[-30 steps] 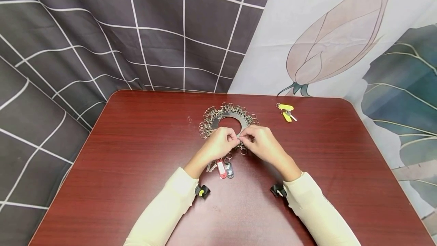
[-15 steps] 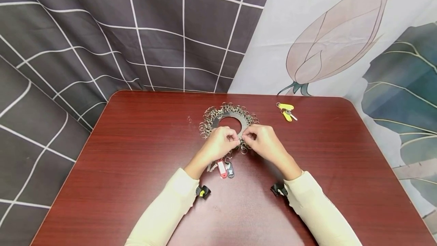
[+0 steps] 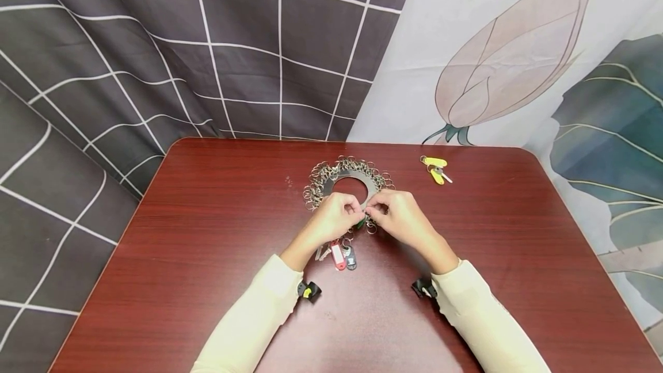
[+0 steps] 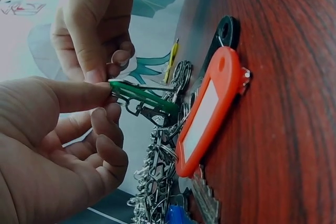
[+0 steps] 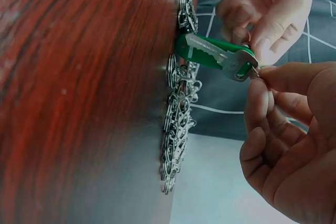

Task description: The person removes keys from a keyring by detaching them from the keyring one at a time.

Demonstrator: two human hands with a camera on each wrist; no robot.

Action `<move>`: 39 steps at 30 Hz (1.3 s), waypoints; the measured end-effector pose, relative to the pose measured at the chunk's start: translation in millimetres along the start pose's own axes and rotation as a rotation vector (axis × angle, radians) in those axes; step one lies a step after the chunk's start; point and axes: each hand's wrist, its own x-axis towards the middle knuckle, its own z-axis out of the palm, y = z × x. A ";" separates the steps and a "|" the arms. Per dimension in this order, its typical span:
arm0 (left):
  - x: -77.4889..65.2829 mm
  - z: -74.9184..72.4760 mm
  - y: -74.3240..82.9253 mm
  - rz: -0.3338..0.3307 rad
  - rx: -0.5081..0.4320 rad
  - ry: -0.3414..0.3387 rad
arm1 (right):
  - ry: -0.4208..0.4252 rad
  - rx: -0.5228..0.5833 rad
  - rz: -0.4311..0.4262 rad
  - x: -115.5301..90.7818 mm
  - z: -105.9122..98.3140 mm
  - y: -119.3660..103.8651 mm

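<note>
Above the front rim of a flat grey ring plate (image 3: 370, 184), both hands meet over a green key tag (image 5: 205, 59) that has a silver key (image 5: 233, 65) beside it. My left hand (image 3: 338, 216) pinches the end of the green tag between thumb and finger. With thumb and forefinger, my right hand (image 3: 397, 212) pinches a small metal ring (image 5: 256, 70) at that same end. Whether the ring is pried apart cannot be seen. Many small key rings on short chains (image 3: 313, 184) surround the plate.
A red key tag (image 3: 338, 257) and a black key tag (image 3: 350, 258) lie with keys on the table just in front of the plate. Yellow key tags (image 3: 434, 162) with a key lie at the back right. Part of a blue tag (image 4: 178, 215) shows in the left wrist view.
The green tag has come into sight beneath the fingertips in the head view. My right hand moved slightly right, then back toward the left hand, which stays nearly still.
</note>
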 end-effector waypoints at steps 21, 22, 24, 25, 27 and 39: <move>-6.3 6.0 5.8 0.093 0.160 -0.075 | 0.060 0.004 0.130 0.6 -21.2 8.7; -6.6 7.3 6.1 0.097 0.176 -0.087 | 0.067 0.006 0.133 0.8 -23.3 9.0; -7.6 9.2 7.0 0.106 0.214 -0.111 | 0.080 0.006 0.139 0.9 -26.9 10.4; -8.0 10.1 7.3 0.112 0.234 -0.123 | 0.085 0.004 0.142 1.0 -28.6 11.1; -8.6 11.7 7.0 0.129 0.271 -0.144 | 0.091 -0.003 0.150 1.0 -31.9 12.8; -7.9 10.4 3.7 0.165 0.334 -0.196 | 0.131 -0.036 0.180 0.4 -47.9 24.4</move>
